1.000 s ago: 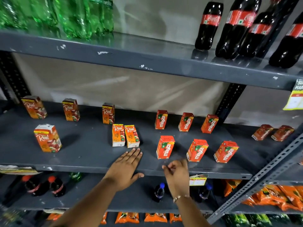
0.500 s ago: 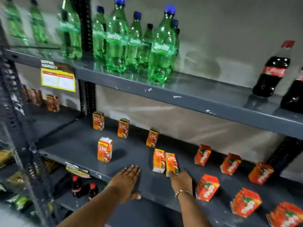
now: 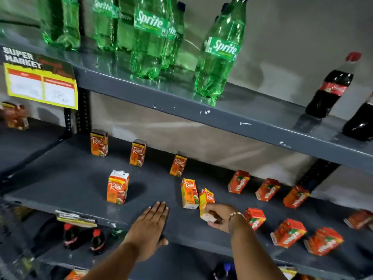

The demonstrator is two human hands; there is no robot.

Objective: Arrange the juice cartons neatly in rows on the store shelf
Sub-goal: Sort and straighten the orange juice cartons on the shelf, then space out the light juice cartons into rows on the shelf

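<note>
Orange Real juice cartons stand on the grey middle shelf: three in a back row, one alone at front left, one front centre. My right hand grips a tilted Real carton right beside that centre one. My left hand lies flat, fingers apart, on the shelf's front edge and holds nothing. Red Maaza cartons stand to the right in a back row and a front row.
Green Sprite bottles and dark cola bottles stand on the shelf above. A yellow price sign hangs at upper left. Small cola bottles sit on the shelf below. A black upright stands behind the Maaza cartons.
The view has swung left and upward. My right hand reached forward from the shelf edge, closed on the right carton of the centre pair and tipped it. My left hand stayed on the edge.
</note>
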